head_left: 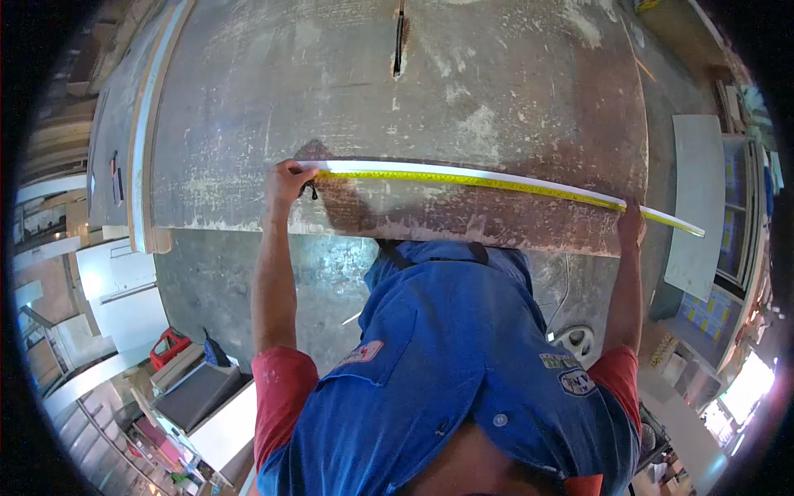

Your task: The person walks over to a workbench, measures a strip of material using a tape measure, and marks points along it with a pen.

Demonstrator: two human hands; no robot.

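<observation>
A long white strip lies across the near part of the worn table, with a yellow measuring tape stretched along its near edge. My left hand is closed on the tape's left end, where a small dark strap hangs below the fingers. At the right, my right hand grips the strip and tape close to the table's right edge. Both strip and tape run past that hand and stick out beyond the table. The fingers of my right hand are partly hidden.
The worn table has a dark slot at its far side. A long rail crosses its left part, with a small dark tool beyond. A pale panel stands right; a red tool lies lower left.
</observation>
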